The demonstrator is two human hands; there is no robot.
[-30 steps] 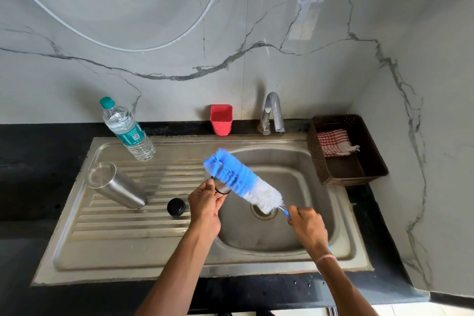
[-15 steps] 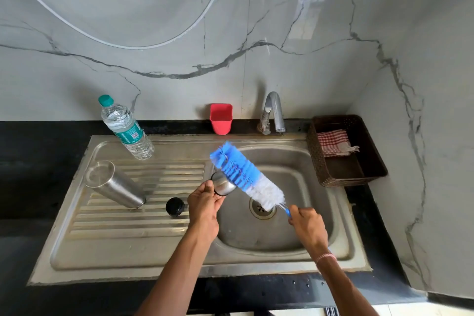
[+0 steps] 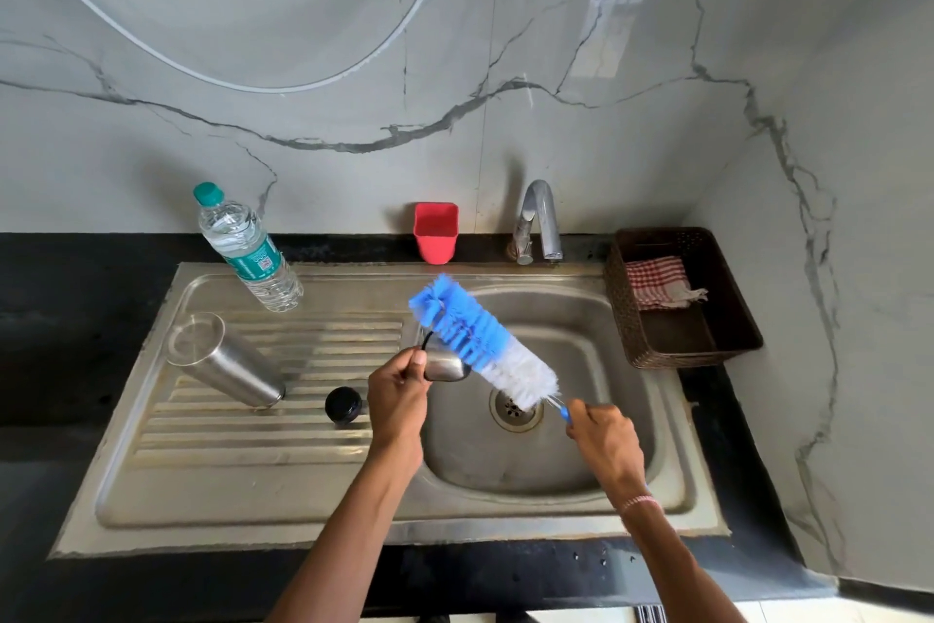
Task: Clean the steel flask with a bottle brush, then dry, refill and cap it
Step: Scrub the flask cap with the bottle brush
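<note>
My left hand (image 3: 397, 392) grips a small steel cup-shaped lid (image 3: 444, 364) with a black rim over the left edge of the sink basin. My right hand (image 3: 601, 435) holds the blue handle of a bottle brush (image 3: 480, 342). Its blue and white bristles lie across the lid's top and point up to the left. The steel flask (image 3: 225, 362) stands on the ribbed drainboard (image 3: 252, 425) at the left, with a round end facing up. A small black cap (image 3: 343, 404) sits between the flask and my left hand.
A water bottle (image 3: 247, 251) with a green cap stands at the back of the drainboard. A red cup (image 3: 435, 232) and the tap (image 3: 538, 220) are behind the sink basin (image 3: 581, 461). A brown basket (image 3: 682, 304) at the right holds a checked cloth (image 3: 657, 281).
The brush has slid a little up and to the left across the steel lid. My left hand has kept its grip and risen slightly.
</note>
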